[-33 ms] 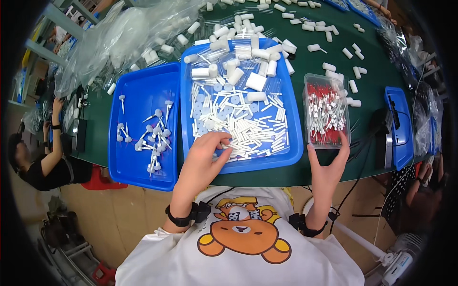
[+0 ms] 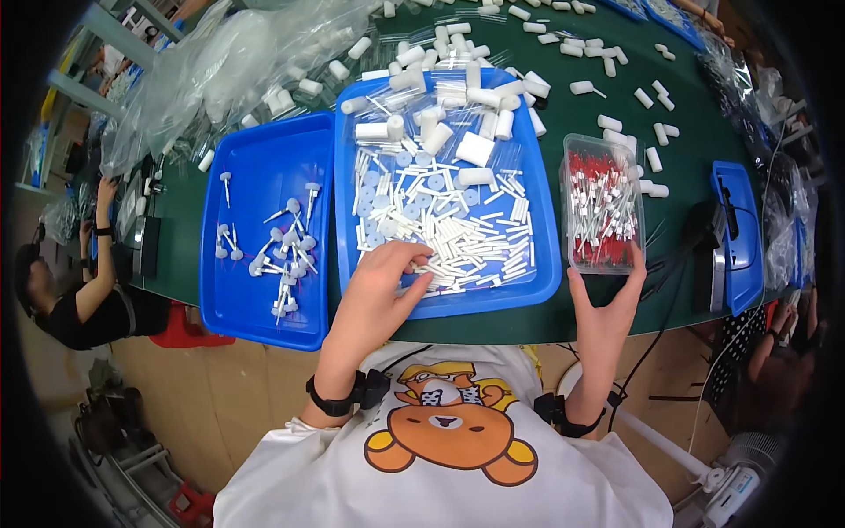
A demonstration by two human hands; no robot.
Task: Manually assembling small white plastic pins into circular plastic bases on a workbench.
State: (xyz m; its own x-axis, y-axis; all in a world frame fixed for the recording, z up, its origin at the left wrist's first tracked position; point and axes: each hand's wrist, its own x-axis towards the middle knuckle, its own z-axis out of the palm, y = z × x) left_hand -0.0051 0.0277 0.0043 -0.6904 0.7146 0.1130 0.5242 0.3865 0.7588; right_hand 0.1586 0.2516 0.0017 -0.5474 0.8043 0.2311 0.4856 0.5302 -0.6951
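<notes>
In the middle lies a blue tray [image 2: 550,286] with many short white sticks [image 2: 458,251], pale blue-grey discs [image 2: 436,182] and thick white cylinders [image 2: 437,139]. Over its near left part is my left hand [image 2: 383,282], fingers curled and thumb apart, the tips at the sticks; no held piece shows between them. My right hand [image 2: 609,304] has thumb and forefinger spread at the near end of a clear plastic box [image 2: 590,267], the forefinger at its right corner. Thin white-headed pieces with red parts [image 2: 606,202] fill that box.
A second blue tray [image 2: 264,150] on the left holds several disc-headed sticks [image 2: 286,255]. Clear plastic bags [image 2: 220,62] and loose white cylinders [image 2: 609,123] lie across the green table [image 2: 493,330]. Black cables [image 2: 678,282] run on the right. Another person [image 2: 88,295] sits at far left.
</notes>
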